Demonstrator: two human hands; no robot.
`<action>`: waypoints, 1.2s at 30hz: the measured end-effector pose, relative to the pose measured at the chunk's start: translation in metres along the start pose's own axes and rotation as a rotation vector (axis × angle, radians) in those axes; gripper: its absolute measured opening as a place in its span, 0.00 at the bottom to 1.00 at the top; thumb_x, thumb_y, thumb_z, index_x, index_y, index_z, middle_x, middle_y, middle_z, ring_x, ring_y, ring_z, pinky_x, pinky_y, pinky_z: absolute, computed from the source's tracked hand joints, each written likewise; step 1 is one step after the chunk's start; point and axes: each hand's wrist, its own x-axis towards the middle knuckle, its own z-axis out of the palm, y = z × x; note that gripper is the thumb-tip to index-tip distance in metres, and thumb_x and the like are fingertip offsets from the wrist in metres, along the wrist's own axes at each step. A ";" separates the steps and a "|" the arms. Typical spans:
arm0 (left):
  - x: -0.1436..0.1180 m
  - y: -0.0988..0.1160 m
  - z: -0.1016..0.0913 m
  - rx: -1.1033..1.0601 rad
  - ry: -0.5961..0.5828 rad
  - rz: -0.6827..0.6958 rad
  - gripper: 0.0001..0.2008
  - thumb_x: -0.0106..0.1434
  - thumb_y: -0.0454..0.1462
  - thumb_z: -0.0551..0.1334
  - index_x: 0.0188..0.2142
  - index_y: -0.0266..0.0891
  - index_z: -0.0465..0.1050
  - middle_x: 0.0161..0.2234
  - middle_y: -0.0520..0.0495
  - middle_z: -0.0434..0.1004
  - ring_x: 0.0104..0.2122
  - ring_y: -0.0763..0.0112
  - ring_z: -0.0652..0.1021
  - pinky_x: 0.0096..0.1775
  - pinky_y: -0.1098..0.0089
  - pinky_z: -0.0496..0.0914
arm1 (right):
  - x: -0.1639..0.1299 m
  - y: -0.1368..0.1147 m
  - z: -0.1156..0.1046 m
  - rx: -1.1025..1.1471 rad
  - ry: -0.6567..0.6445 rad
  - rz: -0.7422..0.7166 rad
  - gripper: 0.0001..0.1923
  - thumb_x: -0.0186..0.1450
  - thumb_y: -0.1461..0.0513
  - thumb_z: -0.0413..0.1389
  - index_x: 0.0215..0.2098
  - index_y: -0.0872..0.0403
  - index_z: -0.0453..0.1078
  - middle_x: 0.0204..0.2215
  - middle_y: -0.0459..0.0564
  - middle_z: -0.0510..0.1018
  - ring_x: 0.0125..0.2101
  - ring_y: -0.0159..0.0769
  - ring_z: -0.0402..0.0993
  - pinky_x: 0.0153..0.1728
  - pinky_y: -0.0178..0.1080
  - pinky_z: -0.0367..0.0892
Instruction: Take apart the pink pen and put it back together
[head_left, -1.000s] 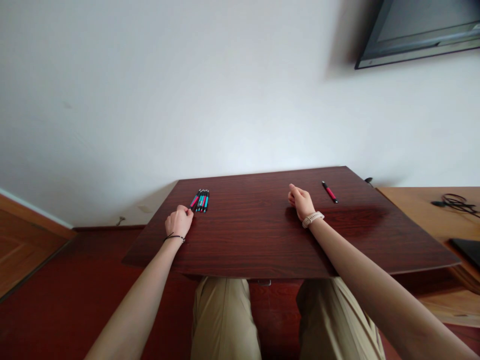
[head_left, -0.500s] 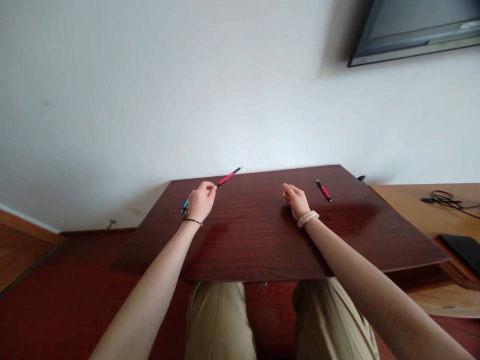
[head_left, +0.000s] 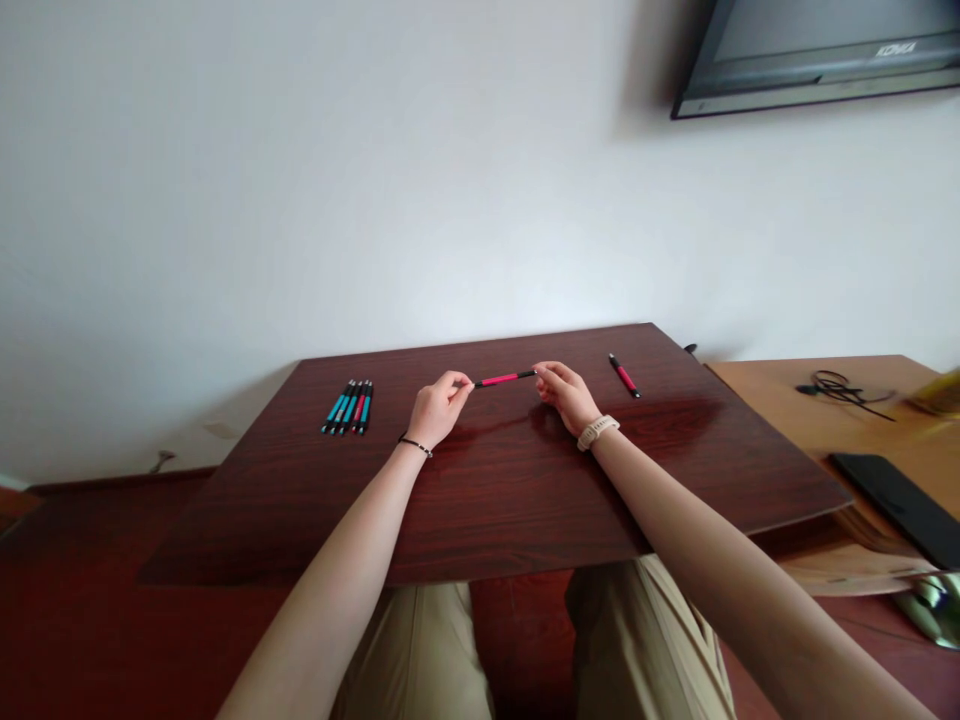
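Observation:
A pink pen with black ends [head_left: 500,380] is held nearly level above the table, stretched between both hands. My left hand [head_left: 440,408] pinches its left end. At its right tip, the fingertips of my right hand [head_left: 568,396] are closed on the pen too. Left of my left hand, several teal pens [head_left: 341,408] and one pink pen [head_left: 359,406] lie side by side in a row. Another pink pen [head_left: 624,376] rests alone to the right of my right hand, slanted on the tabletop.
The dark red wooden table [head_left: 495,510] stands against a white wall. To its right is a lighter wooden surface [head_left: 772,385] with a coiled black cable [head_left: 836,385] and a flat black object [head_left: 896,505]. A television [head_left: 810,70] hangs at upper right.
My left hand has brought the pink pen rightward and levelled it, and my right hand now grips its other end. The row of pens has come into view as the camera turned.

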 end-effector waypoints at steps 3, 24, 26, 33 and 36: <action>-0.003 0.004 -0.005 -0.054 0.020 -0.017 0.16 0.75 0.50 0.60 0.45 0.40 0.77 0.22 0.56 0.73 0.21 0.74 0.69 0.30 0.72 0.60 | 0.000 0.003 -0.001 -0.068 0.016 -0.038 0.22 0.58 0.47 0.73 0.42 0.50 0.76 0.27 0.43 0.75 0.26 0.29 0.68 0.25 0.30 0.65; -0.004 0.009 0.003 -0.212 0.079 -0.040 0.17 0.74 0.51 0.61 0.41 0.40 0.76 0.32 0.48 0.82 0.27 0.70 0.74 0.32 0.70 0.63 | -0.013 -0.004 0.003 -0.340 -0.093 -0.065 0.31 0.64 0.35 0.65 0.25 0.53 0.74 0.19 0.45 0.74 0.20 0.29 0.66 0.23 0.35 0.62; -0.004 0.009 0.003 -0.191 0.056 -0.033 0.16 0.76 0.50 0.59 0.40 0.41 0.74 0.33 0.48 0.82 0.25 0.70 0.72 0.31 0.70 0.62 | -0.014 -0.005 0.005 -0.384 -0.102 -0.039 0.33 0.65 0.33 0.62 0.24 0.53 0.75 0.16 0.45 0.71 0.18 0.29 0.63 0.21 0.35 0.58; -0.007 0.012 0.006 -0.089 0.029 0.013 0.20 0.79 0.46 0.52 0.29 0.43 0.57 0.21 0.54 0.59 0.22 0.70 0.63 0.31 0.66 0.53 | -0.014 -0.002 0.005 -0.449 -0.116 -0.011 0.38 0.64 0.30 0.59 0.21 0.54 0.75 0.13 0.47 0.70 0.15 0.29 0.62 0.18 0.35 0.57; -0.006 0.011 0.007 -0.105 0.045 0.021 0.20 0.79 0.45 0.52 0.29 0.43 0.56 0.22 0.54 0.57 0.23 0.71 0.62 0.32 0.65 0.52 | -0.014 -0.002 0.006 -0.461 -0.137 -0.007 0.38 0.65 0.31 0.58 0.20 0.54 0.75 0.12 0.47 0.70 0.14 0.29 0.62 0.18 0.35 0.57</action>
